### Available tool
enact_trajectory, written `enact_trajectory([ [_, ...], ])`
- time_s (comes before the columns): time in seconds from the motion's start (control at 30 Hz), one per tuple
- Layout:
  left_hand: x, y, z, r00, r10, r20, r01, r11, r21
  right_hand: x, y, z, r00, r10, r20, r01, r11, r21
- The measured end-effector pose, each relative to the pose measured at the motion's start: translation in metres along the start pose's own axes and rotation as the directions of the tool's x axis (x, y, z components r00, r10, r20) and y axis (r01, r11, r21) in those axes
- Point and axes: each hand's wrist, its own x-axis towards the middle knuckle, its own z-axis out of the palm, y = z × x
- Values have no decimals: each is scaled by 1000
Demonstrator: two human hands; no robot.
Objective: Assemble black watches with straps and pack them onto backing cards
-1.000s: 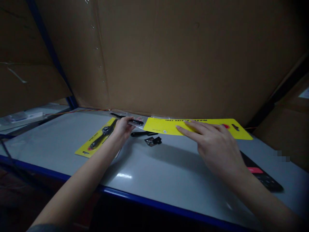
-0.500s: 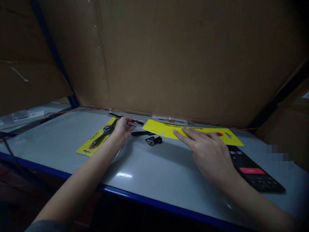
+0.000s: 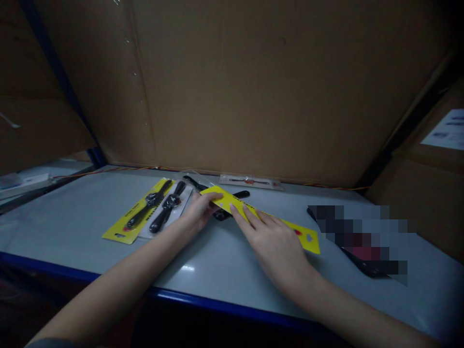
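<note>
My left hand (image 3: 200, 209) pinches the left end of a yellow backing card (image 3: 308, 240), thumb on top. Across the card's middle lie the fingers of my right hand (image 3: 270, 237), holding it tilted above the table. Partly hidden beneath the card is a loose black spokeshave (image 3: 242, 194), one handle showing beyond it. A clear plastic blister (image 3: 192, 175) with a black handle at it lies behind my left hand. To the left, a packaged spokeshave on a yellow card (image 3: 121, 234) lies beside another spokeshave on a white card (image 3: 168, 208).
A flat clear pack (image 3: 252, 182) with a thin tool lies along the cardboard wall (image 3: 217, 96). A dark flat object (image 3: 369, 270), partly pixelated, is at the right. The grey table (image 3: 232, 275) has a blue front edge (image 3: 203, 299). Thin wires (image 3: 108, 169) run along the back.
My left hand has let go of the clear blister and now holds the yellow card's left end. The card has come lower and left with my right hand. The white-card spokeshave is now uncovered.
</note>
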Motion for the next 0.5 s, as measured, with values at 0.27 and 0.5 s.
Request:
enact_trajectory([
  [0.27, 23, 21, -21, 984, 0, -180, -28, 988, -154, -3, 21, -23, 956, -253, -148, 290, 897, 333],
  [0.5, -1, 21, -4, 994, -83, -65, 70, 979, -189, 7, 27, 0, 913, -342, -224, 389, 895, 219],
])
